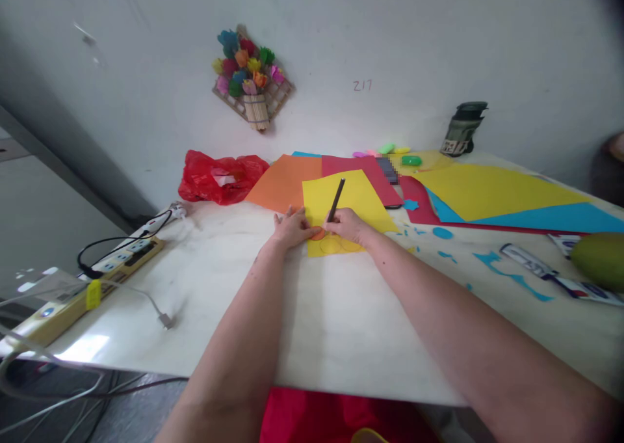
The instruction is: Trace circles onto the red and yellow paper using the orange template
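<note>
A sheet of yellow paper [348,192] lies on the table in front of me, with several round outlines drawn along its near edge. My right hand [347,226] grips a black pen [336,200], its tip down beside a small orange paper circle [318,233]. The circle rests on the yellow sheet. With fingers spread, my left hand [292,227] lies flat at the sheet's left edge, its thumb side touching the orange circle. Under and behind the yellow sheet are an orange sheet [283,184] and a red sheet [341,164].
A power strip [121,261] with cables runs along the left edge. A red plastic bag [214,176] sits at the back. To the right are blue paper scraps [517,277], a glue tube [529,261], stacked coloured sheets [497,186] and a green bottle [463,129].
</note>
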Demonstrator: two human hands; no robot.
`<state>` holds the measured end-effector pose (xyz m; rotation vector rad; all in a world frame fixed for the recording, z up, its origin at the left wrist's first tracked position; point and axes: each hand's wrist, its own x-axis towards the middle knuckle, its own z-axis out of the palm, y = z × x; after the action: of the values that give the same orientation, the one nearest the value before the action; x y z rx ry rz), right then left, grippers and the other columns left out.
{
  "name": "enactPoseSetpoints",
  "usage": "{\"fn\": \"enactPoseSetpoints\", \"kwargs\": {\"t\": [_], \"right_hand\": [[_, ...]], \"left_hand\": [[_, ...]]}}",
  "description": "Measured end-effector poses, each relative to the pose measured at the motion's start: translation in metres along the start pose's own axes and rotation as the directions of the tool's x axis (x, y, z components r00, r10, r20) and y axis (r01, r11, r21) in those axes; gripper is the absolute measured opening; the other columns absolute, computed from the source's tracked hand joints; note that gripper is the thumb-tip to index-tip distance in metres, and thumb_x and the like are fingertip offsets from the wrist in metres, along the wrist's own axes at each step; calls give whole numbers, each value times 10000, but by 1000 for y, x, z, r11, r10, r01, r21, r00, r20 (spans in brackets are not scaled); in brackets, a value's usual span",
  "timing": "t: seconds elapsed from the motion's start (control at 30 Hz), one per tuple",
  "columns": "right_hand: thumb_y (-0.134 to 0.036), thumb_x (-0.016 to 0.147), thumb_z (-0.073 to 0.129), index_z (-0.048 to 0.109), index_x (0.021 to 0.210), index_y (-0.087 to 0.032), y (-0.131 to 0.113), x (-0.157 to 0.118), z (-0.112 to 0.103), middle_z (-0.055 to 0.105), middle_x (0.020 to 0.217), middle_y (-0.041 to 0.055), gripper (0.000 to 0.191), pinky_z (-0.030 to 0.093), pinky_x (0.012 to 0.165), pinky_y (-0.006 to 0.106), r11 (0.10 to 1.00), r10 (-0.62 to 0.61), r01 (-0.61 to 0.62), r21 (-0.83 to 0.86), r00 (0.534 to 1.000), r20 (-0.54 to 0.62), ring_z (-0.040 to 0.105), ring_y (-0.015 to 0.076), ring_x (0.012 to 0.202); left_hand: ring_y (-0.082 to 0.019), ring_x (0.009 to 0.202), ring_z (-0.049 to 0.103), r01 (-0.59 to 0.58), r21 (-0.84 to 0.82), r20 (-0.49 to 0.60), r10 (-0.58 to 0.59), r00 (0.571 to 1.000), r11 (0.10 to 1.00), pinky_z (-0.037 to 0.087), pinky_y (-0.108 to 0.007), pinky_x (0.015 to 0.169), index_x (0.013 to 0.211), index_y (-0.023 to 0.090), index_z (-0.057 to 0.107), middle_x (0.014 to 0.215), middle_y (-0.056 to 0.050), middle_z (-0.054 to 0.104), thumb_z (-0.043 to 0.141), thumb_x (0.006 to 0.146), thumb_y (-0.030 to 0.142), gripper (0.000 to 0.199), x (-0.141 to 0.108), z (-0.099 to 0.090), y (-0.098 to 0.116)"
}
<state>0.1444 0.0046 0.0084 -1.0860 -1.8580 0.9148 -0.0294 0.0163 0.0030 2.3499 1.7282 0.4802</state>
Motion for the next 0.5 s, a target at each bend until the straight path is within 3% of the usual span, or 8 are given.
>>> {"fn": "enactPoseSetpoints", "kwargs": {"t": [0.2, 0.5], "right_hand": [[-237, 595, 546, 544, 602, -123, 0, 0, -1, 521, 501, -4, 115, 383, 490, 213, 998, 33, -31, 55, 999, -34, 483, 92, 487], [-294, 604, 543, 547, 605, -123, 4, 3, -5, 533, 504, -2, 172, 368, 510, 206, 969, 65, -18, 246, 981, -185, 487, 88, 513]], "left_hand": [[-276, 1222, 101, 9, -37, -4, -10, 1000, 999, -58, -555, 899, 608, 224, 539, 1300, 17, 319, 519, 635, 517, 295, -2, -2, 3], [-245, 1224, 127, 97, -240, -141, -134, 981, 966, 26, -530, 913, 637, 224, 510, 1236, -8, 417, 501, 674, 493, 271, -2, -4, 6]]}}
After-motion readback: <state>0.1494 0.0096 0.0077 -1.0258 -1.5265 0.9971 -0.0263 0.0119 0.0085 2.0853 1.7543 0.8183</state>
